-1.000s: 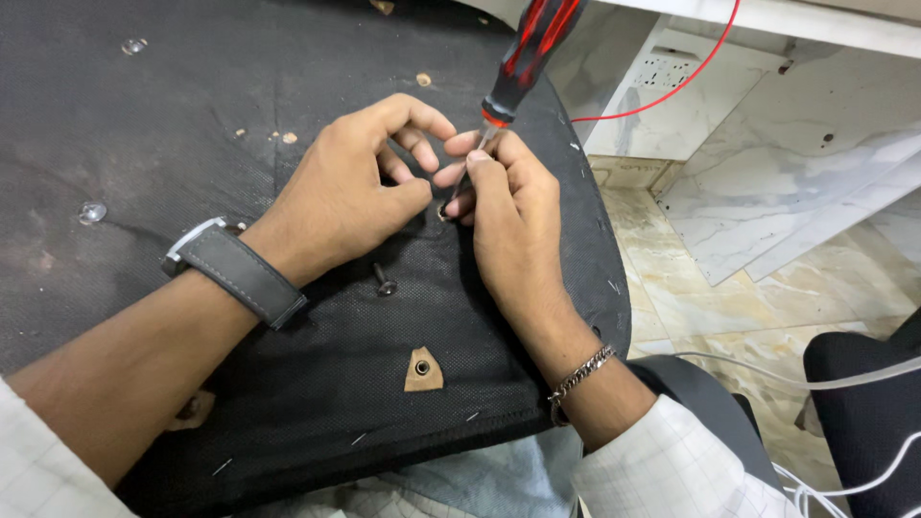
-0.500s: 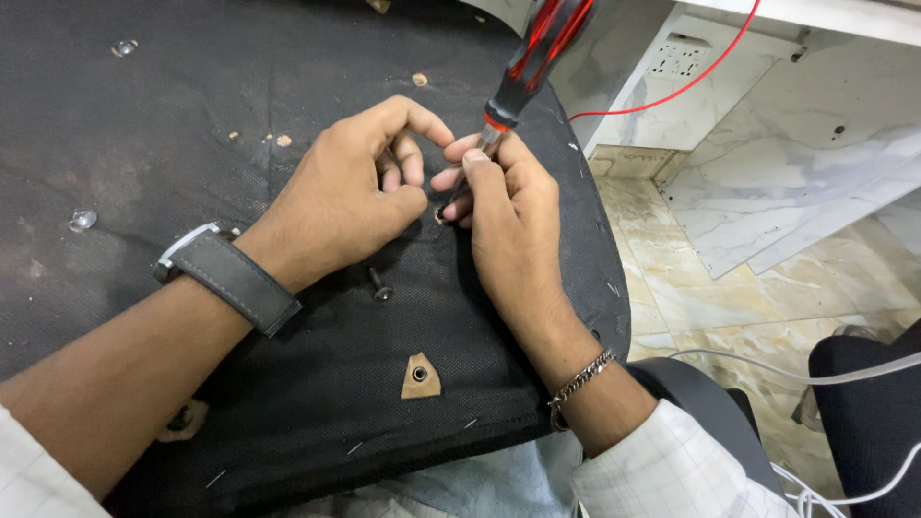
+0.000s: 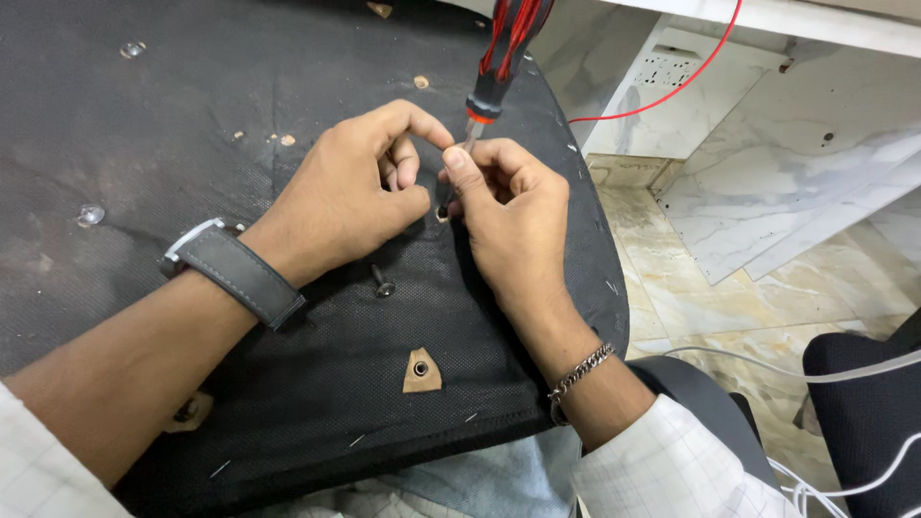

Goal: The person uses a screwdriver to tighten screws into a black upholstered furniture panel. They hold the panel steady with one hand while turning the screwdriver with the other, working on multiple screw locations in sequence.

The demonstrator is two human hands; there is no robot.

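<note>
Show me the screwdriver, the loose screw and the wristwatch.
screwdriver [image 3: 510, 43], head view, on the red and black handle.
loose screw [image 3: 383, 282], head view, on its head.
wristwatch [image 3: 237, 270], head view, on the grey strap.

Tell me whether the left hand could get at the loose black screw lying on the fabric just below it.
Probably yes. The black screw lies bare on the black fabric panel, just beside the left hand, with nothing over it. That hand's fingers are pinched by the screwdriver, so they would have to let go first.

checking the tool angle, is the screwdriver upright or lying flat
Near upright, leaning slightly. The screwdriver stands with its red-black handle up and its shaft pointing down between the left hand and right hand onto the black panel.
</note>
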